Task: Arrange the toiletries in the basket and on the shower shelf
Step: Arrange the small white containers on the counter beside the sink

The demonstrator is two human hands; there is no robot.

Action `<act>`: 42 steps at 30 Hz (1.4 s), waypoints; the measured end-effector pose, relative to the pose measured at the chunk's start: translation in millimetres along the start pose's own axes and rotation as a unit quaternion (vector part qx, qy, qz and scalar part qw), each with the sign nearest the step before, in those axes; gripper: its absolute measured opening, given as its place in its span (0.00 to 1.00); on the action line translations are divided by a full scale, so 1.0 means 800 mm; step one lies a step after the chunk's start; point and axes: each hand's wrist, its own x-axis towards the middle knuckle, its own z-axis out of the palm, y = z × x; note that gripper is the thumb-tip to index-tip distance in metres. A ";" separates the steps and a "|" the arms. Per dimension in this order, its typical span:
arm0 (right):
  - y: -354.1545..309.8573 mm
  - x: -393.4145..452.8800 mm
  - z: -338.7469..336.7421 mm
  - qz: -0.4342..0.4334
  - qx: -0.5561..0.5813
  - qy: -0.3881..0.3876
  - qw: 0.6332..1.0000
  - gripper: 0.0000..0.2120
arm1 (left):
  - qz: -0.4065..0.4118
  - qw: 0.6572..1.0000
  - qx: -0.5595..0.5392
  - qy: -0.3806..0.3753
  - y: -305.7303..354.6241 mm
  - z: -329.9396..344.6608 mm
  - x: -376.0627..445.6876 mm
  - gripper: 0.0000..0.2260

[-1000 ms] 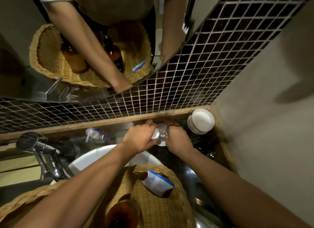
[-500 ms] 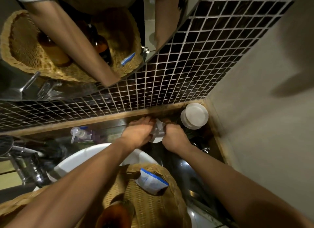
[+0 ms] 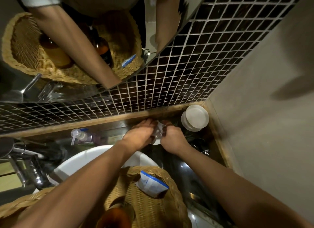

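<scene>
Both the left hand [image 3: 139, 134] and right hand [image 3: 171, 137] curl their fingers around a small clear bottle [image 3: 157, 134] between them, standing upright just left of the white-lidded jar [image 3: 195, 117].

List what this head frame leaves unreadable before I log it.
- Clear item, head view: mostly covered by the left hand and right hand; its type is unclear.
- Amber bottle in the wicker basket: cut by the bottom edge, blurred.
- Blue-and-white pouch: print too small.
- Pump dispenser: label dim, unreadable.
</scene>
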 end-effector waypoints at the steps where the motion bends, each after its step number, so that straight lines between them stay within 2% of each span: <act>1: 0.000 0.000 0.000 0.009 0.013 -0.001 1.000 0.17 | -0.003 1.000 0.001 -0.004 -0.001 0.000 0.000 0.24; 6: 0.002 0.001 0.007 0.034 0.056 -0.001 0.998 0.18 | 0.009 1.000 0.007 -0.006 -0.003 0.004 0.002 0.24; 11: 0.002 -0.001 0.007 0.039 0.077 -0.004 0.996 0.18 | -0.024 1.000 -0.002 -0.006 -0.003 0.008 0.005 0.12; 14: 0.003 -0.002 0.004 0.041 0.074 -0.009 0.996 0.18 | -0.053 0.997 -0.061 -0.002 0.000 0.011 0.002 0.23; 16: 0.002 -0.002 0.002 0.043 0.069 -0.006 0.997 0.22 | -0.097 0.987 -0.128 0.008 0.002 0.006 -0.003 0.26; 20: 0.000 0.001 0.000 0.057 0.050 0.003 0.997 0.29 | -0.174 0.945 -0.275 0.004 0.004 -0.004 -0.017 0.23; 23: 0.003 0.000 0.001 0.070 0.054 0.006 0.996 0.25 | -0.221 0.901 -0.372 -0.016 0.006 -0.010 -0.024 0.16; 26: 0.004 0.000 0.004 0.072 0.079 0.001 0.994 0.20 | -0.231 0.865 -0.443 -0.036 0.014 -0.016 -0.028 0.11; 29: 0.003 0.000 0.005 0.074 0.088 -0.005 0.993 0.21 | -0.245 0.848 -0.469 -0.035 0.018 -0.016 -0.028 0.10; 37: 0.002 0.001 0.004 0.073 0.078 0.004 0.994 0.24 | -0.277 0.805 -0.523 -0.032 0.013 -0.016 -0.022 0.16; 40: -0.001 -0.004 -0.004 0.066 0.056 0.034 0.996 0.26 | -0.294 0.811 -0.506 0.003 0.007 -0.015 -0.025 0.22; 42: -0.003 -0.009 -0.008 0.051 0.029 0.048 0.997 0.23 | -0.308 0.823 -0.476 0.031 0.001 -0.015 -0.031 0.23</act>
